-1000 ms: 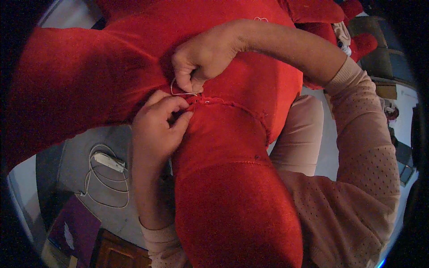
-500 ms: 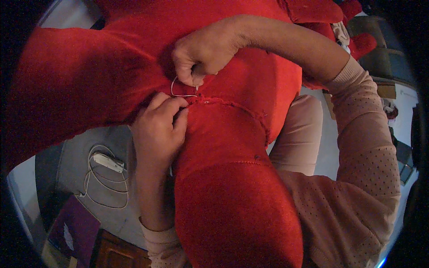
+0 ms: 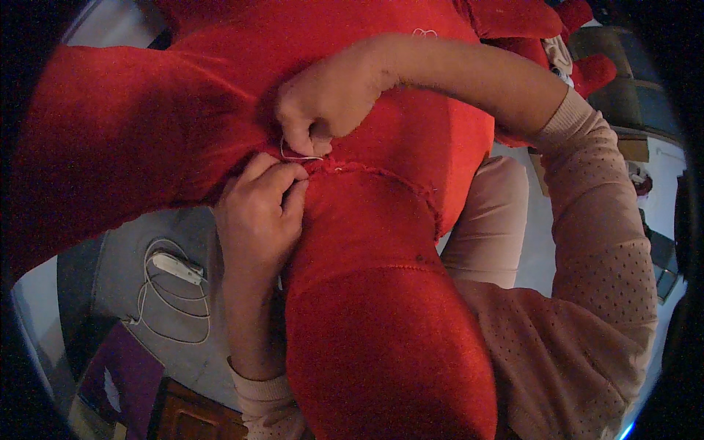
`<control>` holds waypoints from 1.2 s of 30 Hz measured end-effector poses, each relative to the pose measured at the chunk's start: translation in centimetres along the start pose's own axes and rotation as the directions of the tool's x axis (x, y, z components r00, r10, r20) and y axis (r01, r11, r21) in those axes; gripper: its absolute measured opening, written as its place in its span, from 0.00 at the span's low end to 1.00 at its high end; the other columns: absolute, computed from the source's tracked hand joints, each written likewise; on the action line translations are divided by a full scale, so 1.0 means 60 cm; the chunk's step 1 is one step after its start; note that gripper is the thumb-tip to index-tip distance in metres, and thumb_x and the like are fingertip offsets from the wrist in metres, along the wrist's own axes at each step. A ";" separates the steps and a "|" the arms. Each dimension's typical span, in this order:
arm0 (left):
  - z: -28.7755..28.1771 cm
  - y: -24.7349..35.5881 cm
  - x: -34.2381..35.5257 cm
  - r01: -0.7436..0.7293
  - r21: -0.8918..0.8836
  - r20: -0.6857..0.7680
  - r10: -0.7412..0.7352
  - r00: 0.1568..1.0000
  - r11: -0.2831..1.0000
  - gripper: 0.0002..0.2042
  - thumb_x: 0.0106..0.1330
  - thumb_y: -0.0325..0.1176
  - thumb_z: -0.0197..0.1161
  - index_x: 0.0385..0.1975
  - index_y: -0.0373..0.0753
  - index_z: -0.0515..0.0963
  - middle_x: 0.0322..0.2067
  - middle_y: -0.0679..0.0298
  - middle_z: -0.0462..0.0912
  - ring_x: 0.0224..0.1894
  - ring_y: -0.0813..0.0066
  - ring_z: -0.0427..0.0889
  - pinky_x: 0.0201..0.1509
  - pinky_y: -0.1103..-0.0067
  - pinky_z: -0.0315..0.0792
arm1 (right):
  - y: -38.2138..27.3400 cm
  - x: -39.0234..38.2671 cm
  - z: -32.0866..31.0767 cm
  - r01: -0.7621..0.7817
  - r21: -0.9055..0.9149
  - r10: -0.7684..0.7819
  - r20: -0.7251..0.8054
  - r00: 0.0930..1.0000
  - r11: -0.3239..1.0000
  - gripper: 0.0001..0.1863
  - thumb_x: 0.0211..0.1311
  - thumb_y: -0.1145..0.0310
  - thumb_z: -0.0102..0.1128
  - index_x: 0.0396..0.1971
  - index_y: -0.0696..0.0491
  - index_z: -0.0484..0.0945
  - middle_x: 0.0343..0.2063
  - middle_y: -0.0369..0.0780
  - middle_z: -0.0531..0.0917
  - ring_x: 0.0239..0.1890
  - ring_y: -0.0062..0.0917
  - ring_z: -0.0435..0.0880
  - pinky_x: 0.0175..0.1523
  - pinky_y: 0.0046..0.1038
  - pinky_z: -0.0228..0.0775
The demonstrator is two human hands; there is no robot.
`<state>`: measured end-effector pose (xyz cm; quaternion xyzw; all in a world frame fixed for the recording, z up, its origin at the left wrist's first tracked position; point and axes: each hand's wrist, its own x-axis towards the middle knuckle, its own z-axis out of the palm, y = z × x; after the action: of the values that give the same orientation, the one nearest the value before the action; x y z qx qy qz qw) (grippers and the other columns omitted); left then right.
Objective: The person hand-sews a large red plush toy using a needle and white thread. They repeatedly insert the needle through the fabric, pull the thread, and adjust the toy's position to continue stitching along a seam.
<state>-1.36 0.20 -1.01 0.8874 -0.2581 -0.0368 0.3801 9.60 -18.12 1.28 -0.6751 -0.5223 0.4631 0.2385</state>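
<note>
Centrally, big red plush toy (image 3: 389,293) fills frame, seam (image 3: 367,170) running toward 4 o'clock | right hand (image 3: 330,95) pinched closed on white thread loop (image 3: 297,156) at seam's 9 o'clock end | left hand (image 3: 257,213) closed, bunching plush just below | open grey floor at 8 o'clock, white cable (image 3: 172,268) lying there

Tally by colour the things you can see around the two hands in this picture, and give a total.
Red: 2, the plush body and a plush piece at top right
White: 2, the thread and the cable
Purple: 1, a flat sheet
Total: 5
</note>
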 end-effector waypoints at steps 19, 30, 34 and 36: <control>-0.005 0.004 -0.003 0.025 -0.066 -0.019 -0.026 0.999 0.998 0.05 0.55 0.31 0.64 0.30 0.41 0.79 0.29 0.61 0.78 0.31 0.57 0.78 0.35 0.66 0.71 | -0.003 -0.015 -0.016 -0.124 0.251 0.113 0.060 0.992 0.960 0.07 0.54 0.72 0.57 0.23 0.59 0.78 0.15 0.32 0.74 0.19 0.17 0.70 0.26 0.23 0.63; -0.004 0.003 -0.002 0.033 -0.064 -0.008 -0.034 0.999 0.997 0.05 0.54 0.31 0.64 0.29 0.41 0.79 0.29 0.62 0.78 0.31 0.57 0.78 0.36 0.67 0.71 | 0.008 -0.019 -0.012 -0.130 0.326 0.122 0.045 0.991 0.936 0.07 0.55 0.71 0.56 0.23 0.58 0.79 0.15 0.32 0.73 0.18 0.16 0.69 0.24 0.22 0.62; -0.001 0.004 0.000 0.051 -0.089 0.004 -0.051 0.999 0.995 0.05 0.53 0.31 0.64 0.28 0.41 0.79 0.28 0.61 0.78 0.31 0.58 0.78 0.34 0.67 0.71 | 0.009 -0.016 -0.006 -0.116 0.349 0.096 0.073 0.993 0.930 0.07 0.55 0.71 0.56 0.23 0.57 0.79 0.14 0.31 0.72 0.18 0.15 0.68 0.24 0.22 0.60; 0.005 -0.002 0.000 0.016 -0.087 -0.012 -0.017 1.000 0.996 0.05 0.53 0.31 0.65 0.28 0.41 0.79 0.28 0.61 0.77 0.30 0.58 0.78 0.34 0.67 0.71 | 0.010 -0.012 -0.001 -0.118 0.362 0.095 0.081 0.992 0.925 0.06 0.54 0.71 0.56 0.23 0.57 0.79 0.13 0.30 0.71 0.17 0.15 0.67 0.23 0.21 0.59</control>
<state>-1.36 0.07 -1.31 0.8724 -0.2465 -0.0455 0.4197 9.94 -18.95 1.11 -0.6316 -0.3967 0.5852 0.3181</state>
